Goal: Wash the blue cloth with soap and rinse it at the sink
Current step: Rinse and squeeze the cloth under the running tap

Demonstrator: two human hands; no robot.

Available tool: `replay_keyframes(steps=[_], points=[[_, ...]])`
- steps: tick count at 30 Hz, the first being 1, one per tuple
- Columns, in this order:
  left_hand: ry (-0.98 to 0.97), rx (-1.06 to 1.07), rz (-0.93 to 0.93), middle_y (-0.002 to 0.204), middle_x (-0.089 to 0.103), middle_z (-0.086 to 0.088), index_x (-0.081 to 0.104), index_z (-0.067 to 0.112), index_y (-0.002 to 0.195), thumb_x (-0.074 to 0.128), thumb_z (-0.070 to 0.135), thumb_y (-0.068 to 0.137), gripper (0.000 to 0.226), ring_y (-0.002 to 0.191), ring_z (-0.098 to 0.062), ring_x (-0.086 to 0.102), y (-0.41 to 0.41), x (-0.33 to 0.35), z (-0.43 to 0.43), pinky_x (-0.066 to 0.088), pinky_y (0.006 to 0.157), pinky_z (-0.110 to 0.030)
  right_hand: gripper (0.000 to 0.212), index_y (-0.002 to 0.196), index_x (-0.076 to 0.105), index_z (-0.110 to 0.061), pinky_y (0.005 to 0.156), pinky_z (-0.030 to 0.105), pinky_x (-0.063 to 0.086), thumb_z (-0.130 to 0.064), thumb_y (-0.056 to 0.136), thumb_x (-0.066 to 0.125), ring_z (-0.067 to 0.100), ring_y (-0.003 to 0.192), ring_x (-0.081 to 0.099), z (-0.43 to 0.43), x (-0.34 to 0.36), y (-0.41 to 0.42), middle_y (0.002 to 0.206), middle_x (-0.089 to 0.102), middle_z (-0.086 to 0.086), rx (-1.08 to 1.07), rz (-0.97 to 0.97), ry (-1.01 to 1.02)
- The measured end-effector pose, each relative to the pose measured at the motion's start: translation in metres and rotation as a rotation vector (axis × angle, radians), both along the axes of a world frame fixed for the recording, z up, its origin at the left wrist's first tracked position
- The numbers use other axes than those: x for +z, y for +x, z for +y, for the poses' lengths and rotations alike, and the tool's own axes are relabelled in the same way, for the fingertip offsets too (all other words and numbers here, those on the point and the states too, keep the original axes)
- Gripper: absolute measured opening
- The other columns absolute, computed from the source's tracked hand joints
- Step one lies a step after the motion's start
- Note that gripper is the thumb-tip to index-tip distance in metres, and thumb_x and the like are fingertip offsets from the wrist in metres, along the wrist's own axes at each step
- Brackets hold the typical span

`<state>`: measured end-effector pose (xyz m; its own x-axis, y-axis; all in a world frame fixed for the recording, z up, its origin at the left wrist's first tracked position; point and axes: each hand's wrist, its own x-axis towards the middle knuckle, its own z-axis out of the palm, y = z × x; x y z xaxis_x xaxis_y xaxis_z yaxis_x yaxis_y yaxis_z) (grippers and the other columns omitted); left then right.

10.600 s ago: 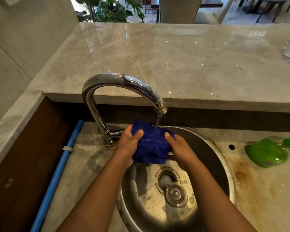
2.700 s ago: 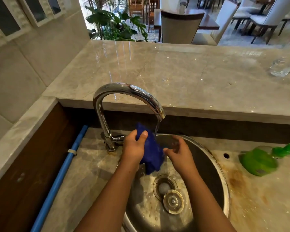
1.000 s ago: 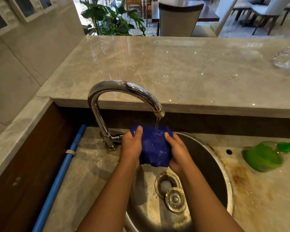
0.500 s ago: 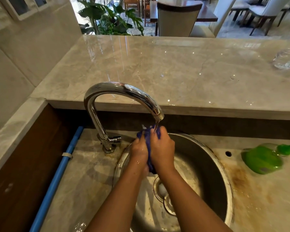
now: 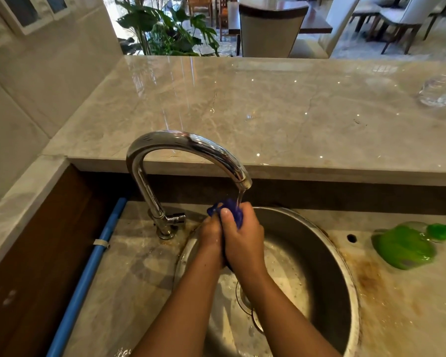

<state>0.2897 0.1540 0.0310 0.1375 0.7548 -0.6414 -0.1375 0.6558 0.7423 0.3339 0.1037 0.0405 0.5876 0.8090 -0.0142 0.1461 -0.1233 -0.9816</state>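
Blue cloth (image 5: 229, 210), bunched small and squeezed between both hands above the round steel sink (image 5: 345, 266), directly beneath the spout of the curved tap (image 5: 186, 143). Only its upper folds show above the thumbs, and the water stream (image 5: 240, 195) lands on them. I read the left hand (image 5: 211, 235) as curled round the cloth from the tap side. The right hand (image 5: 242, 240) wraps it from the other side, thumb lying up along the fabric; the two hands press together. Both forearms rise from the lower edge of my view and converge over the basin, covering most of the drain (image 5: 242, 297). To the left, the tap's base and lever stand just beside the left hand, and a blue pipe (image 5: 88, 266) runs along the dark wall farther left. A raised stone ledge (image 5: 268, 112) stands behind and above the tap. To the right, the stained surface (image 5: 397, 305) stretches to a green soap bottle (image 5: 404, 247) lying on its side, well apart from the hands.
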Motion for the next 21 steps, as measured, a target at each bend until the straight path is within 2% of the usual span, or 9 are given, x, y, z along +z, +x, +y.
replay_keyframes(steps=[2, 3, 6, 9, 11, 13, 16, 18, 21], points=[[-0.042, -0.032, -0.014, 0.085, 0.069, -0.009, 0.064, 0.012, 0.097, 0.053, 0.040, 0.098, 0.031, 0.078, -0.024, 0.066, 0.000, 0.006, -0.006, 0.054, 0.072, -0.036, 0.015, 0.094, 0.053, -0.020, 0.057, 0.024, 0.048, -0.033, 0.099, 0.053, 0.006, 0.065, 0.059, 0.007, -0.007, 0.005, 0.077, 0.063, -0.004, -0.067, -0.106, -0.074], [-0.040, -0.050, -0.032, 0.090, 0.072, -0.010, 0.065, 0.013, 0.101, 0.055, 0.045, 0.096, 0.033, 0.084, -0.027, 0.069, 0.000, 0.006, -0.008, 0.057, 0.080, -0.041, 0.015, 0.097, 0.052, -0.020, 0.058, 0.027, 0.050, -0.034, 0.100, 0.050, 0.011, 0.068, 0.062, 0.011, -0.012, 0.015, 0.081, 0.064, -0.001, -0.093, -0.126, -0.141], [0.053, -0.149, -0.029, 0.102, 0.073, -0.011, 0.063, 0.020, 0.103, 0.061, 0.043, 0.093, 0.025, 0.098, -0.031, 0.070, 0.000, 0.009, -0.017, 0.053, 0.096, -0.054, 0.012, 0.108, 0.051, -0.022, 0.061, 0.021, 0.047, -0.032, 0.103, 0.047, 0.009, 0.077, 0.061, 0.017, -0.024, 0.040, 0.100, 0.066, 0.003, -0.106, -0.025, -0.254], [0.090, -0.089, 0.006, 0.100, 0.069, -0.004, 0.058, 0.028, 0.097, 0.062, 0.037, 0.094, 0.011, 0.094, -0.028, 0.067, -0.001, 0.010, -0.013, 0.055, 0.091, -0.055, 0.020, 0.118, 0.053, -0.018, 0.058, 0.014, 0.041, -0.030, 0.103, 0.047, 0.007, 0.076, 0.058, 0.012, -0.018, 0.047, 0.096, 0.063, -0.003, -0.170, 0.007, -0.206], [0.077, 0.012, 0.030, 0.098, 0.067, -0.003, 0.056, 0.028, 0.092, 0.057, 0.040, 0.097, 0.012, 0.091, -0.026, 0.066, -0.007, 0.005, -0.001, 0.057, 0.088, -0.053, 0.013, 0.106, 0.055, -0.017, 0.059, 0.018, 0.046, -0.029, 0.102, 0.049, 0.010, 0.072, 0.061, 0.005, -0.008, 0.041, 0.088, 0.064, -0.001, -0.153, 0.057, -0.075], [0.043, 0.046, 0.031, 0.092, 0.067, -0.004, 0.057, 0.025, 0.089, 0.051, 0.039, 0.100, 0.019, 0.086, -0.025, 0.065, -0.009, 0.006, 0.004, 0.056, 0.087, -0.047, 0.009, 0.097, 0.055, -0.019, 0.060, 0.019, 0.048, -0.026, 0.101, 0.052, 0.004, 0.068, 0.059, -0.001, 0.004, 0.027, 0.083, 0.063, -0.001, -0.013, 0.064, -0.003], [-0.133, 0.034, -0.147, 0.075, 0.062, -0.009, 0.060, 0.012, 0.085, 0.045, 0.033, 0.101, 0.031, 0.072, -0.024, 0.062, -0.003, 0.013, -0.005, 0.051, 0.071, -0.034, 0.014, 0.098, 0.054, -0.019, 0.066, 0.029, 0.052, -0.033, 0.100, 0.050, 0.008, 0.074, 0.062, 0.001, 0.009, 0.008, 0.083, 0.065, 0.000, 0.150, -0.215, -0.045], [-0.148, 0.007, -0.143, 0.072, 0.065, -0.012, 0.064, 0.010, 0.083, 0.052, 0.038, 0.098, 0.034, 0.075, -0.027, 0.065, 0.002, 0.007, -0.011, 0.053, 0.077, -0.037, 0.021, 0.103, 0.052, -0.017, 0.068, 0.040, 0.053, -0.037, 0.101, 0.046, 0.021, 0.077, 0.064, 0.010, 0.002, 0.015, 0.085, 0.066, 0.004, 0.107, -0.393, -0.127], [-0.111, -0.041, -0.117, 0.095, 0.074, -0.014, 0.070, 0.014, 0.098, 0.063, 0.046, 0.090, 0.034, 0.094, -0.033, 0.070, -0.002, 0.004, -0.017, 0.054, 0.095, -0.049, 0.020, 0.111, 0.053, -0.015, 0.066, 0.037, 0.053, -0.032, 0.103, 0.045, 0.019, 0.077, 0.063, 0.019, -0.008, 0.034, 0.090, 0.067, 0.005, 0.051, -0.284, -0.241]])
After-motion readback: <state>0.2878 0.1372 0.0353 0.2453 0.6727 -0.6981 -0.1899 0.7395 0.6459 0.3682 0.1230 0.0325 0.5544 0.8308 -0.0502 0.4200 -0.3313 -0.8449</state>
